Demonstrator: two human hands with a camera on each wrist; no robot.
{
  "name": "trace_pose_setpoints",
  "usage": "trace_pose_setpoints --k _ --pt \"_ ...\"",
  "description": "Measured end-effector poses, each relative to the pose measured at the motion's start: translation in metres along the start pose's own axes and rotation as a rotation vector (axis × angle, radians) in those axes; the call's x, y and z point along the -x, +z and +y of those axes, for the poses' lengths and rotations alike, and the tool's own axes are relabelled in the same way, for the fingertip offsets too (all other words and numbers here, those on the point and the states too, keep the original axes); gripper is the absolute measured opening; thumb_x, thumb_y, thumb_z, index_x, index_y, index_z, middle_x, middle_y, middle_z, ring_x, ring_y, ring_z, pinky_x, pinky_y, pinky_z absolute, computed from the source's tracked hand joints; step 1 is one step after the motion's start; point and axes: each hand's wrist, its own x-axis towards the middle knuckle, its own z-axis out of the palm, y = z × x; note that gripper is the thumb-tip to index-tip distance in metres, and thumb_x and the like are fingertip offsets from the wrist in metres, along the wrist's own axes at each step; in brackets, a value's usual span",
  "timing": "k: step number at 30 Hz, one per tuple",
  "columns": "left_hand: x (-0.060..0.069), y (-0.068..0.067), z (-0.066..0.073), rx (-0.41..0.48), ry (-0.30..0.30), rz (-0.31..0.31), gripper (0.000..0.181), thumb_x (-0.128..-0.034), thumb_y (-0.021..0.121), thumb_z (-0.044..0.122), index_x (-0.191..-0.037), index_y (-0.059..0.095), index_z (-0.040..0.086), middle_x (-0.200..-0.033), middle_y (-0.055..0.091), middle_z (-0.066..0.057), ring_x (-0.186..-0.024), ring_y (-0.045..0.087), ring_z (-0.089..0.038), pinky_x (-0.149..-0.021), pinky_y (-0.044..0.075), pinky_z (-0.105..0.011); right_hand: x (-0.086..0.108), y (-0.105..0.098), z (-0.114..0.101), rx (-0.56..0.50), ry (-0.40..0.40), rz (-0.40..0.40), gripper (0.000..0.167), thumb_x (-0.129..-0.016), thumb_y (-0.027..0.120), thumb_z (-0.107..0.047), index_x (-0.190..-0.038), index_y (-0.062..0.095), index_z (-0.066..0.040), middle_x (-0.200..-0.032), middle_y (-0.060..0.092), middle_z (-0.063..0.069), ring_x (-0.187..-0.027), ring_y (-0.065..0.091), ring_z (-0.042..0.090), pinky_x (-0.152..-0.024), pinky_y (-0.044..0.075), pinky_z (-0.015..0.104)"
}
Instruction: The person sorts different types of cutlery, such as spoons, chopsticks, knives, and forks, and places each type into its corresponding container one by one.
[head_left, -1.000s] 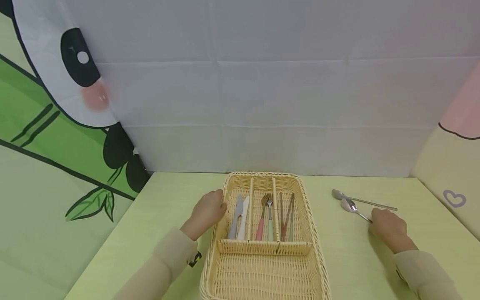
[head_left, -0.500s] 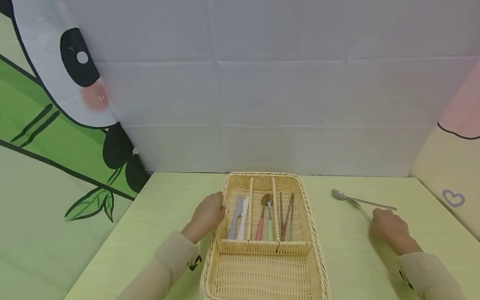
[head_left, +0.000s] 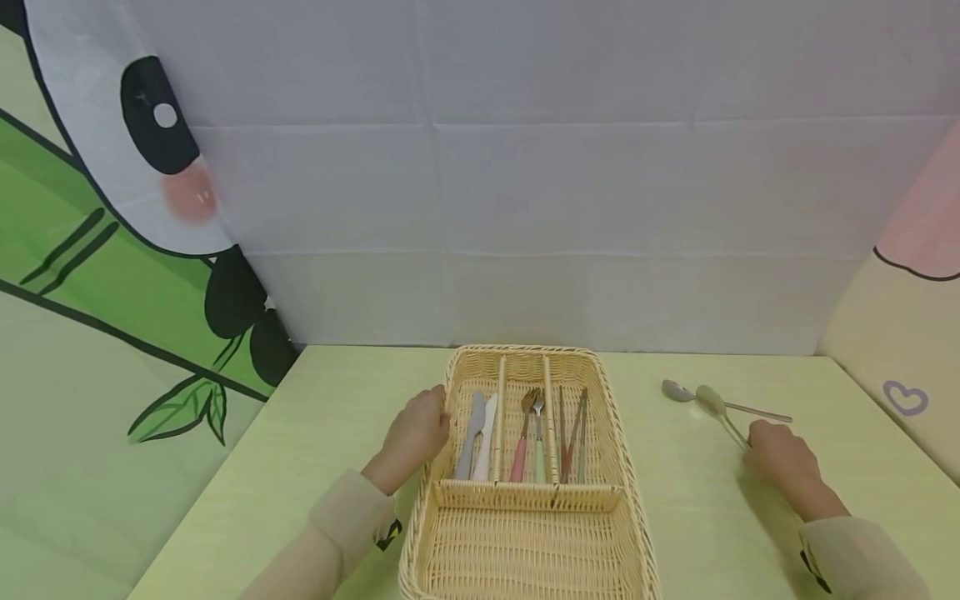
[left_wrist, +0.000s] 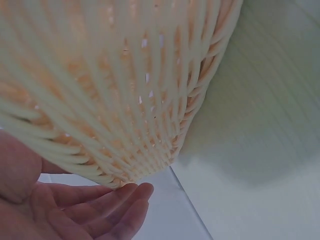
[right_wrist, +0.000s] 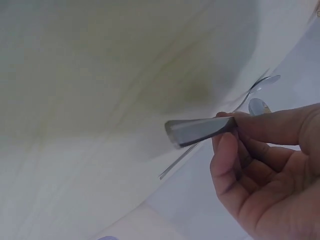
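Observation:
My right hand (head_left: 783, 458) pinches a metal spoon (head_left: 710, 398) by its handle, over the right side of the table. In the right wrist view, thumb and fingers hold the handle (right_wrist: 200, 131), its end sticking out. A second spoon (head_left: 677, 390) lies on the table just behind the held one. With my left hand (head_left: 416, 429) I grip the left rim of a wicker cutlery basket (head_left: 525, 546); the left wrist view shows fingertips at the basket's edge (left_wrist: 125, 183). Two knives (head_left: 471, 437), two forks (head_left: 520, 458) and some chopsticks (head_left: 573, 437) lie in its back compartments.
The basket's wide front compartment holds no cutlery. A pale yellow-green table (head_left: 667, 517) extends to both sides of the basket. A grey cloth wall (head_left: 555, 208) rises at the back edge, with printed panels at left and right.
The held spoon has turned in my right hand, its bowl swinging up and slightly right across the other spoon. The left hand and basket have stayed nearly in place.

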Motion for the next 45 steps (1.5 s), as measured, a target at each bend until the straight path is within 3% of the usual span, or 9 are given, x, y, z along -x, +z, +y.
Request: trace_pose_setpoints --k 12,17,22,29,35,38,42,45 --pt "-0.001 0.002 -0.001 -0.003 -0.014 0.01 0.009 -0.0885 0.054 0.004 -0.083 0.047 0.003 -0.069 0.045 -0.007 -0.056 0.04 -0.016 -0.046 0.032 -0.025 0.011 0.0 -0.017 -0.069 -0.02 0.133 0.021 -0.07 0.041 0.002 -0.056 0.035 -0.013 -0.053 0.032 -0.002 -0.05 0.031 0.014 -0.043 0.026 0.028" --pt "-0.001 0.003 -0.001 -0.014 -0.016 0.021 0.012 -0.0886 0.055 0.006 -0.097 0.054 -0.002 -0.077 0.052 -0.01 -0.058 0.044 -0.017 -0.047 0.036 -0.026 0.017 -0.003 -0.033 -0.097 -0.039 0.175 0.019 -0.07 0.04 0.004 -0.059 0.037 -0.011 -0.055 0.033 -0.001 -0.05 0.03 0.013 -0.044 0.025 0.027" --pt "0.0 0.002 -0.001 -0.016 -0.011 0.03 0.008 -0.0882 0.055 0.006 -0.091 0.052 -0.001 -0.075 0.051 -0.011 -0.058 0.044 -0.017 -0.047 0.036 -0.026 0.023 -0.007 -0.048 -0.113 -0.082 0.21 0.015 -0.075 0.042 0.006 -0.065 0.047 -0.005 -0.06 0.046 0.003 -0.051 0.035 0.015 -0.044 0.028 0.028" --pt "0.002 0.0 0.002 -0.01 -0.012 0.026 0.027 -0.0884 0.054 0.005 -0.112 0.053 -0.008 -0.091 0.059 -0.018 -0.065 0.052 -0.02 -0.051 0.041 -0.03 0.029 -0.009 -0.066 -0.125 -0.133 0.237 0.012 -0.08 0.045 0.005 -0.079 0.057 0.005 -0.069 0.059 0.012 -0.051 0.041 0.016 -0.043 0.032 0.029" --pt "0.003 0.0 0.002 -0.021 -0.02 0.019 0.038 -0.0887 0.055 0.007 -0.123 0.048 -0.009 -0.101 0.059 -0.022 -0.074 0.057 -0.023 -0.056 0.046 -0.032 0.036 -0.008 -0.081 -0.148 -0.155 0.248 0.014 -0.081 0.044 0.006 -0.084 0.058 0.008 -0.075 0.061 0.015 -0.053 0.041 0.016 -0.045 0.033 0.028" --pt "0.004 -0.001 0.002 -0.013 -0.025 0.01 0.031 -0.0886 0.055 0.007 -0.116 0.052 -0.008 -0.093 0.059 -0.018 -0.067 0.053 -0.021 -0.052 0.042 -0.03 0.041 -0.008 -0.089 -0.159 -0.168 0.261 0.014 -0.081 0.044 0.006 -0.085 0.058 0.008 -0.076 0.061 0.014 -0.053 0.041 0.015 -0.044 0.034 0.026" --pt "0.004 -0.003 0.002 -0.004 -0.032 -0.006 0.008 -0.0888 0.055 0.008 -0.091 0.054 0.001 -0.071 0.05 -0.008 -0.055 0.042 -0.016 -0.045 0.033 -0.025 0.045 -0.009 -0.099 -0.174 -0.185 0.272 0.015 -0.083 0.045 0.007 -0.087 0.058 0.009 -0.077 0.061 0.015 -0.052 0.042 0.014 -0.043 0.034 0.023" --pt "0.005 -0.007 0.004 -0.006 -0.036 -0.01 0.009 -0.0887 0.056 0.011 -0.088 0.053 0.002 -0.068 0.047 -0.006 -0.054 0.041 -0.015 -0.044 0.032 -0.024 0.047 -0.011 -0.106 -0.18 -0.2 0.285 0.013 -0.083 0.047 0.007 -0.087 0.059 0.009 -0.078 0.061 0.016 -0.053 0.044 0.014 -0.043 0.035 0.022"
